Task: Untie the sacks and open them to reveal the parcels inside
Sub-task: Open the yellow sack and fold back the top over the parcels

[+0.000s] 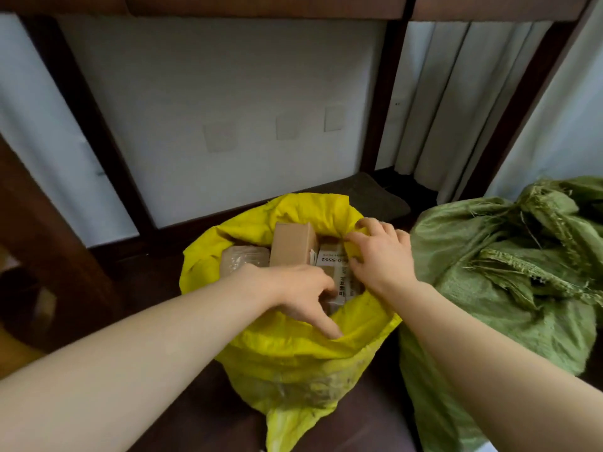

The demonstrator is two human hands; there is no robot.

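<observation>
Here the left hand [303, 295] reaches into the mouth of the yellow sack [293, 363] and hooks its near rim, with the thumb pressed along the yellow fabric and the fingers curled down inside against the parcels. The right hand [381, 256] grips the right side of the same rim, its fingertips [354, 238] pinching a fold of the cloth. Both bare forearms stretch in from the bottom corners. The sack stands upright on the dark floor [202, 415] with its mouth open. Inside it show a brown cardboard box [293, 246] standing on end, a tape-wrapped parcel [244, 261] just left of it, and a white labelled parcel [332, 259] between the two hands. Just beside the yellow sack on the right sits a green woven sack [489, 272], its frayed top bunched together. Behind are a white wall panel [228, 93], a dark mat [375, 197] and pale curtains [456, 93].
</observation>
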